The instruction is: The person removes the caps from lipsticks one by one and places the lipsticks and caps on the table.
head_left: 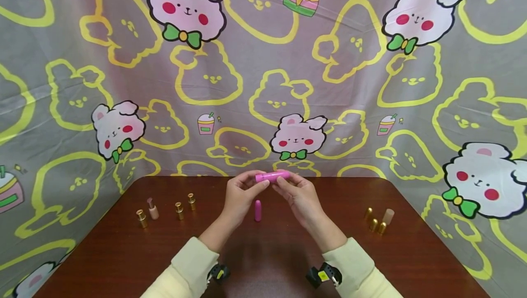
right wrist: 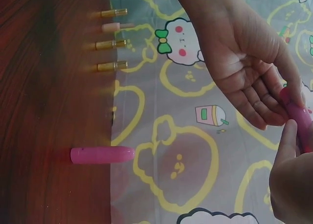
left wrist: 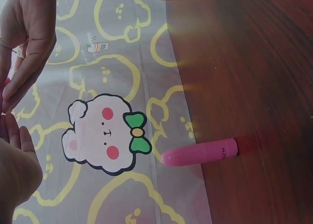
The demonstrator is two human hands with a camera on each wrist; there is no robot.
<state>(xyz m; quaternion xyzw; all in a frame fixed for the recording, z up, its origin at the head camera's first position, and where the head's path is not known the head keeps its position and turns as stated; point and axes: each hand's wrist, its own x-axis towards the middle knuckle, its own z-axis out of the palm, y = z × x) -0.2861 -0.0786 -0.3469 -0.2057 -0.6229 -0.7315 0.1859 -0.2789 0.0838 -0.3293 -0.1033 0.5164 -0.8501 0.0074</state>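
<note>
Raised above the far middle of the table, a bright pink lipstick tube (head_left: 272, 176) lies roughly level between both hands. My left hand (head_left: 245, 192) pinches its left end with thumb and fingers. On its rounded right end, my right hand (head_left: 299, 193) has a thumb-and-finger grip. In the right wrist view the held tube (right wrist: 298, 114) is partly hidden by the fingers. A second pink lipstick tube (head_left: 257, 210) stands upright on the table below the hands, and its printed base (left wrist: 230, 148) shows in the left wrist view.
On the table's left stand several uncapped lipstick bases, gold ones (head_left: 142, 218) and a pale pink one (head_left: 153, 209). Several gold caps (head_left: 373, 224) and a pale translucent cap (head_left: 388, 216) stand on the right. A patterned cloth (head_left: 247, 119) hangs behind the dark wooden table (head_left: 263, 252).
</note>
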